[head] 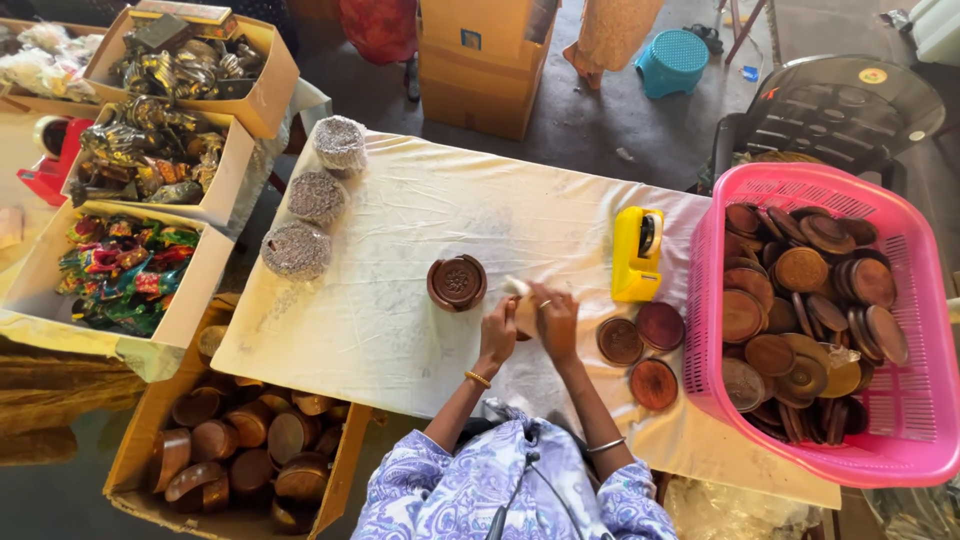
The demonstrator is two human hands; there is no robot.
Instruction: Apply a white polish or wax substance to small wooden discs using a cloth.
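Here, a small round brown wooden piece (524,316) is held between the left hand (497,335) and the right hand (556,318), just above the middle of the table covered with a white cloth (400,220). Both hands are closed around the piece, and something pale is pinched at its top by the fingers; what it is cannot be told. It looks as if the piece is being wrapped or taped.

Just beside the left hand, a round dark brown box with a carved lid (457,282) is set on the cloth. Near the right hand, a yellow plastic tape holder (636,254) is stood, and three flat round brown lids (640,350) are laid close together. At the right edge, a pink plastic basket (900,440) is filled with many more round lids. Three round bundles in shiny wrap (317,197) are lined up along the far left edge.

A firm hold would likely be needed next, so the piece is not dropped.
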